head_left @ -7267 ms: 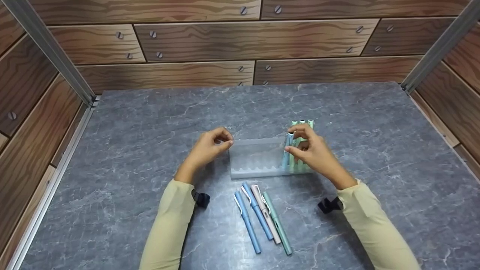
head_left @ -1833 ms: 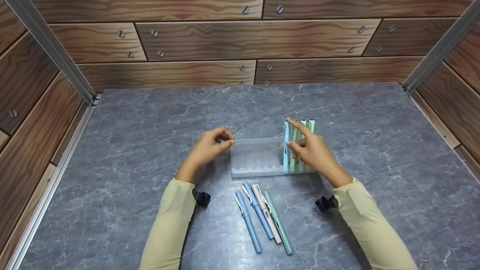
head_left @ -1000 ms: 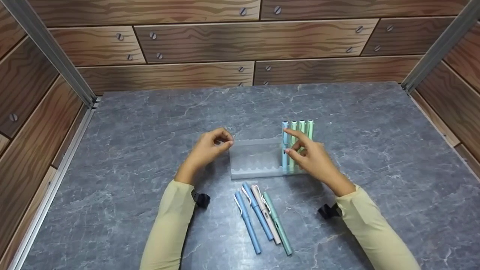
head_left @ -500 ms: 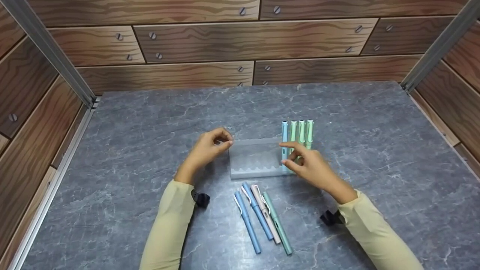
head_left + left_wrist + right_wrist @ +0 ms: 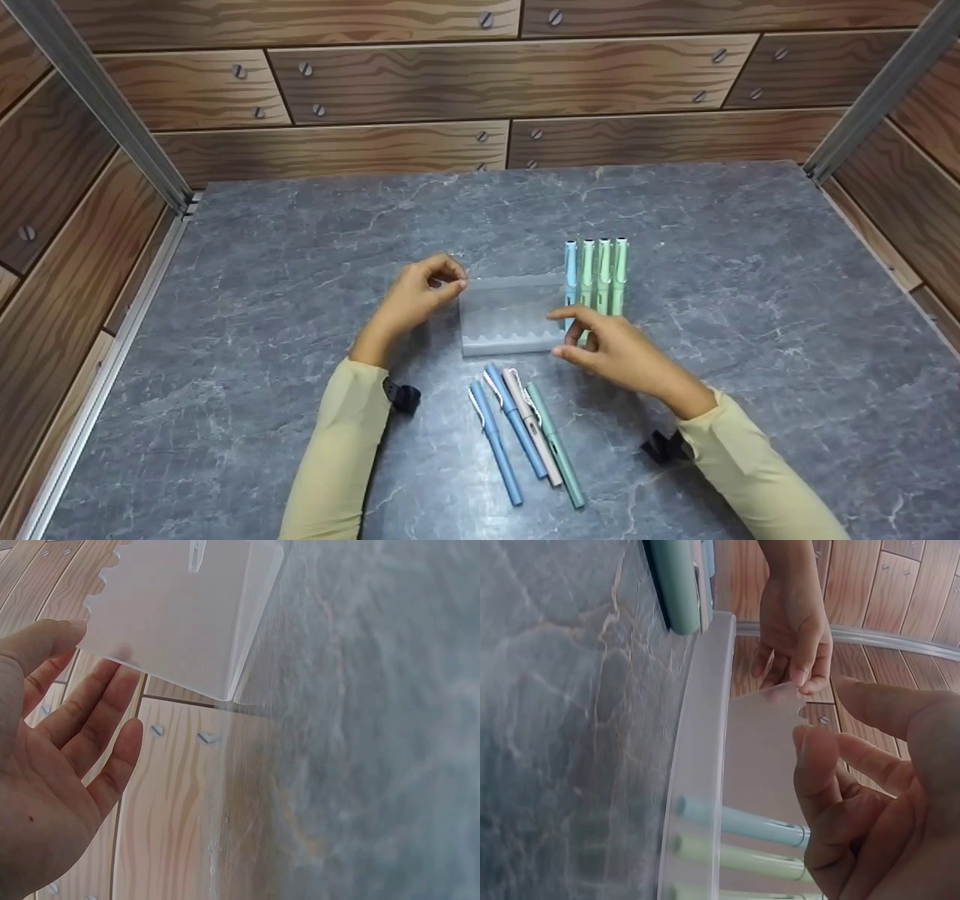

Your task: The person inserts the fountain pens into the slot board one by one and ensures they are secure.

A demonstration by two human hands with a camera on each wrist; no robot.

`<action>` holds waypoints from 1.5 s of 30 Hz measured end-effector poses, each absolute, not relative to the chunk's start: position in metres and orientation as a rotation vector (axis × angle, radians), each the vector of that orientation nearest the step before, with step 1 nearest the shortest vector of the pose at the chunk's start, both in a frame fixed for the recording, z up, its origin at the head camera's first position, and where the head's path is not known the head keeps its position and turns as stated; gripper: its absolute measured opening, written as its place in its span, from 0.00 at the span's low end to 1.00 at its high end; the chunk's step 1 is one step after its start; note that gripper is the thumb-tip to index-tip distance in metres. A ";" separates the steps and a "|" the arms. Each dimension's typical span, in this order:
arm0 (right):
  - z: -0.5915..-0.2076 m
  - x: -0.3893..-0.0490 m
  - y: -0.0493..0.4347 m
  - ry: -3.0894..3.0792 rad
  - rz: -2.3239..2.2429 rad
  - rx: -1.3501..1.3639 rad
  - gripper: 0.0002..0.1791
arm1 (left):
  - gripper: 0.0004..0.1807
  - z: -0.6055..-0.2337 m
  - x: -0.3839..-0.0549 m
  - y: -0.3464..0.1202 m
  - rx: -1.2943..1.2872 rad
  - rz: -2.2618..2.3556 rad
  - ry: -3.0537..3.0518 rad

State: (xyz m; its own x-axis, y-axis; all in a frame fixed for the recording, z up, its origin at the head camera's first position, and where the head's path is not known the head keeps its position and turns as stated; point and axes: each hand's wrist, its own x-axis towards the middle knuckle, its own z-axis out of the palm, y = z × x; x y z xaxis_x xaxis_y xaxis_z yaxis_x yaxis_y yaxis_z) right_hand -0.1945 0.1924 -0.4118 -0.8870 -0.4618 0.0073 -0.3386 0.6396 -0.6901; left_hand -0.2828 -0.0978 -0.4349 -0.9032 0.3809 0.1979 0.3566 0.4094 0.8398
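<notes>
A translucent plastic pen stand (image 5: 510, 307) with notched edges stands mid-table. My left hand (image 5: 421, 292) pinches its upper left corner between thumb and fingers, as the left wrist view shows at the stand's edge (image 5: 172, 622). In the stand's right part, a light blue pen (image 5: 571, 262) leans beside three light green pens (image 5: 604, 266). My right hand (image 5: 611, 346) hovers before their lower ends, holding nothing, thumb and index finger apart. Nearer me lie two blue pens (image 5: 495, 442), a greyish-pink pen (image 5: 531, 426) and a teal green pen (image 5: 556, 448).
The grey marbled tabletop (image 5: 337, 225) runs under everything. Wood-patterned panels (image 5: 420, 82) close off the back and sides, with metal rails (image 5: 112, 112) at the corners. The loose pens lie close to the stand's front edge.
Earlier my right hand held the light blue pen at the stand; that pen now rests in it, released. The right hand has since drawn down toward me. My left hand has stayed put.
</notes>
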 end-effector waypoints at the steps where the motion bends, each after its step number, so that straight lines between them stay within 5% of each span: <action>1: -0.412 -0.193 0.192 2.679 -1.074 -0.666 0.27 | 0.05 -0.435 -0.283 -0.098 0.683 1.549 2.618; 45: -0.437 -0.175 0.178 2.508 -0.735 -0.840 0.29 | 0.05 -0.435 -0.283 -0.098 0.657 1.536 2.622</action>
